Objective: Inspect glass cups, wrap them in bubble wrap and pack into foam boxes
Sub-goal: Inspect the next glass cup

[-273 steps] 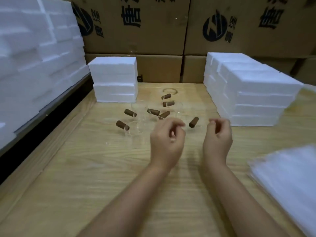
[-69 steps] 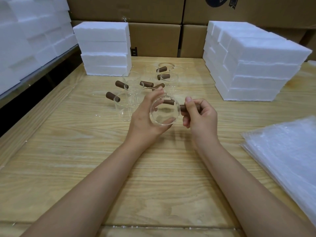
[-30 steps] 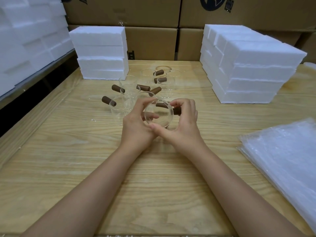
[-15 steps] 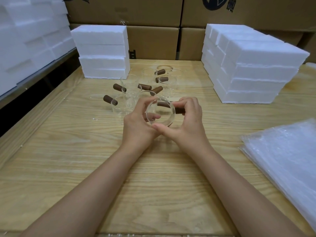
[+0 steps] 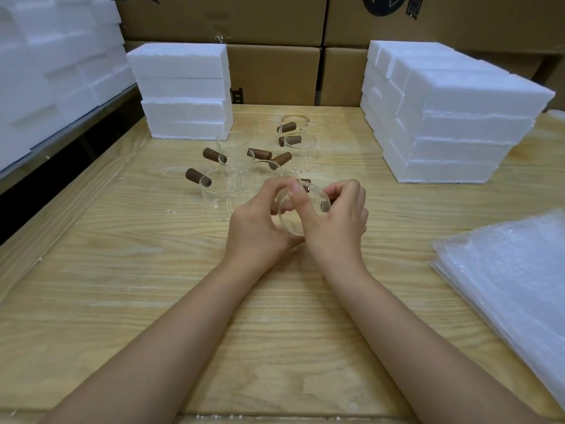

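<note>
Left hand [image 5: 256, 231] and right hand [image 5: 339, 228] grip the glass cup [image 5: 289, 223], fingers curled (mouth toward the wearer); bubble wrap [image 5: 507, 280] lies at four o'clock, nearer the right hand.

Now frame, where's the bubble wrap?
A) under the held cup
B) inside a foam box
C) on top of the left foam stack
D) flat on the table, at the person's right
D: the bubble wrap lies flat on the table at the right edge, apart from the cup that the left hand and right hand hold.
</note>
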Tool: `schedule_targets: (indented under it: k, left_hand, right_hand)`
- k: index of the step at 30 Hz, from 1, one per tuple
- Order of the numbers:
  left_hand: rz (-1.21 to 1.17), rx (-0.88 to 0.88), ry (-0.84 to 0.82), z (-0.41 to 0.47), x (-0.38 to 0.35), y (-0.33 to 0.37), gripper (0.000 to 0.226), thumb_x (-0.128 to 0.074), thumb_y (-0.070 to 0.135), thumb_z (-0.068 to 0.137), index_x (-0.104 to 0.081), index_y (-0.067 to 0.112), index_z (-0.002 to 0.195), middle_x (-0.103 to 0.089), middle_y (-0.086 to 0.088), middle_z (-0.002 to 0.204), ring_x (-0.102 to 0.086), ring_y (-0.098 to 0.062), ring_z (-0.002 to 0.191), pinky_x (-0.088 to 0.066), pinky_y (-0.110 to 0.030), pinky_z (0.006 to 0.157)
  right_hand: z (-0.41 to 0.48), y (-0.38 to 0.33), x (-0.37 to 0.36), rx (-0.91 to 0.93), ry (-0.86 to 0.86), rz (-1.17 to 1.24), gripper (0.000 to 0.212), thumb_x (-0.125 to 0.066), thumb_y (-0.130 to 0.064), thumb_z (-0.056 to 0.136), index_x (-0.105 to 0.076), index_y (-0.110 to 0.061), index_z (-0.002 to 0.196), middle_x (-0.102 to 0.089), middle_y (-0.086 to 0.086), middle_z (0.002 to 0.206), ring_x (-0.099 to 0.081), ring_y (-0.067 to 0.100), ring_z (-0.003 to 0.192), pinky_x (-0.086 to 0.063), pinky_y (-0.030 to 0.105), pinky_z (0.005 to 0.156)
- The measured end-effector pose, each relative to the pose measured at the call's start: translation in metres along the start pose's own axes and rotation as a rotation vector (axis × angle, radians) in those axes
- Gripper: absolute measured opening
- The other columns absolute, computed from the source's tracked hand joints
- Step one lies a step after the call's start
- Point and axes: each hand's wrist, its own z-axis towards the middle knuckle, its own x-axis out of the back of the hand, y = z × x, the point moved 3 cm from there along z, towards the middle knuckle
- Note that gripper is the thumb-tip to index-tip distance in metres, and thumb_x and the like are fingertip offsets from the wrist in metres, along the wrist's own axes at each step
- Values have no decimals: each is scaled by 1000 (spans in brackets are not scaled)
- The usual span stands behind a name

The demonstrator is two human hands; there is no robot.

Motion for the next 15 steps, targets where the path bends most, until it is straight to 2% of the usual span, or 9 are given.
schedule_targets:
  k: [2, 3, 5, 8, 10, 12, 15]
  left_hand:
    - [-31, -2, -3, 1, 0, -2, 68, -88, 16, 54, -50, 48, 101, -63, 33, 102, -66, 6, 85, -47, -12, 77]
    - [-48, 0, 2, 1, 0, -4, 71, -89, 15, 54, -49, 49, 103, -62, 35, 101, -65, 10, 86, -45, -8, 76]
    - [-79, 1, 15, 2, 0, -6, 76, -90, 15, 55, -48, 47, 109, -62, 30, 107, -66, 9, 87, -47, -9, 75]
    - [-114, 4, 44, 4, 1, -8, 74, -92, 19, 56, -49, 48, 109, -62, 30, 107, -67, 7, 85, -51, -13, 71]
    - [-141, 12, 64, 5, 2, -8, 70, -92, 21, 57, -51, 44, 109, -63, 32, 104, -68, 7, 82, -52, -14, 69]
    - [-163, 34, 74, 5, 2, -9, 66, -91, 27, 57, -55, 33, 112, -63, 32, 102, -68, 5, 81, -53, -18, 68]
    - [-155, 55, 73, 6, 1, -11, 67, -82, 41, 54, -56, 28, 114, -63, 37, 97, -68, 5, 80, -52, -18, 66]
  right_hand:
    - [1, 1, 0, 8, -24, 27, 48, -57, -62, 78, -38, -21, 92, -39, -10, 99, -38, 20, 100, -27, 34, 93]
    - [2, 1, 1, 15, -40, 47, 45, -53, -62, 79, -38, -21, 91, -39, -12, 96, -37, 17, 98, -29, 37, 95]
    - [4, 1, 3, 49, -63, 74, 36, -48, -57, 85, -40, -22, 89, -40, -15, 94, -36, 11, 94, -31, 38, 97]
    - [5, -2, 6, 194, -54, 45, 21, -43, -40, 98, -40, -23, 84, -39, -18, 88, -37, -5, 89, -30, 31, 94]
    - [4, -5, 6, 262, -57, 29, 16, -38, -33, 96, -41, -22, 85, -38, -19, 88, -38, -4, 90, -26, 22, 89]
    - [3, -7, 6, 308, -71, 16, 13, -39, -29, 95, -46, -20, 88, -38, -17, 91, -40, 2, 92, -24, 15, 88]
    - [2, -7, 7, 340, -85, -18, 24, -48, -30, 91, -56, -9, 99, -38, -13, 97, -44, 13, 97, -24, 15, 91]
